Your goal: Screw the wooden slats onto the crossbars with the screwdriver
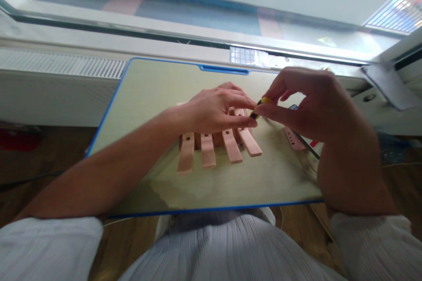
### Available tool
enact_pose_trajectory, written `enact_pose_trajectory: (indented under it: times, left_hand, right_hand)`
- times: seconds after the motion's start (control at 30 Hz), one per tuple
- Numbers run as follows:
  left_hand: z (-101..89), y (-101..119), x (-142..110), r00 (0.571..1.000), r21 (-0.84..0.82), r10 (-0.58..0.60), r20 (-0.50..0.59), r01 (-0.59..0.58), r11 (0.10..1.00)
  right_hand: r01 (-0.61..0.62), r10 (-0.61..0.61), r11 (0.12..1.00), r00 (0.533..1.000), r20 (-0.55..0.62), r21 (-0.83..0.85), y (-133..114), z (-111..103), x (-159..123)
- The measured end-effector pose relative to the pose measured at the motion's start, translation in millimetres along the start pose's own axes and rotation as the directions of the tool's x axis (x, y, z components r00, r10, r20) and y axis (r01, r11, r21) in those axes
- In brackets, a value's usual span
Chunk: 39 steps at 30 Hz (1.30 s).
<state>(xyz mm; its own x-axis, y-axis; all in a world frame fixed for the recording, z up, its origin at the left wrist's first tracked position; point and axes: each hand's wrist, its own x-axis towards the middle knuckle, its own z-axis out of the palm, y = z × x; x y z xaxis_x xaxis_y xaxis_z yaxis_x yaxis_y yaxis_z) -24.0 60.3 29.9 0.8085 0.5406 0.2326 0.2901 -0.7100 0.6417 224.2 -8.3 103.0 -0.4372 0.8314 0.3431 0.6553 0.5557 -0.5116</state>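
Note:
A wooden piece with several flat slats [207,151] lies on the table, each visible slat having a dark round hole near the block beneath. My left hand [217,105] lies across its top, gripping it, thumb and index finger stretched along the rightmost slat. Between the thumb and fingers of my right hand [303,101] is the handle of a small yellow and black screwdriver [263,102]. The tool tilts down toward the wood's right end, close to my left fingertips. Its tip is hidden.
All this stands on a small pale table [158,83] with a blue rim. A pink object with dark slots [294,139] lies by my right wrist, partly covered. Behind the table are a window ledge [158,37] and a white radiator [59,63].

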Motion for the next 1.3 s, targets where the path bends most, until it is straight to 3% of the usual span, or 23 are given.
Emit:
enact_pose_trajectory:
  times: [0.2, 0.5, 0.63, 0.87, 1.3]
  left_hand:
    - [-0.3, 0, 0, 1.0, -0.037, 0.006, -0.002, -0.006, 0.999]
    - [-0.7, 1, 0, 0.999, -0.046, -0.012, 0.038, 0.014, 0.999]
    - [-0.6, 1, 1, 0.999, -0.03, -0.018, 0.033, 0.019, 0.999]
    - [1.3, 1, 1, 1.0, -0.054, 0.03, -0.005, -0.03, 0.998]
    - [0.6, 0, -2, 1.0, -0.039, 0.001, -0.007, -0.001, 0.999]
  right_hand:
    - [-0.001, 0.001, 1.0, 1.0, -0.02, 0.007, 2, 7, 1]
    - [0.058, -0.07, 0.988, 0.994, 0.083, 0.144, -5, -10, -3]
    - [0.005, -0.017, 0.994, 0.994, 0.106, 0.109, -7, -12, -4]
    - [0.004, -0.005, 1.0, 0.999, 0.038, 0.019, -3, -5, -3]
    - [-0.027, 0.027, 1.0, 0.999, -0.026, 0.003, 0, 5, -2]
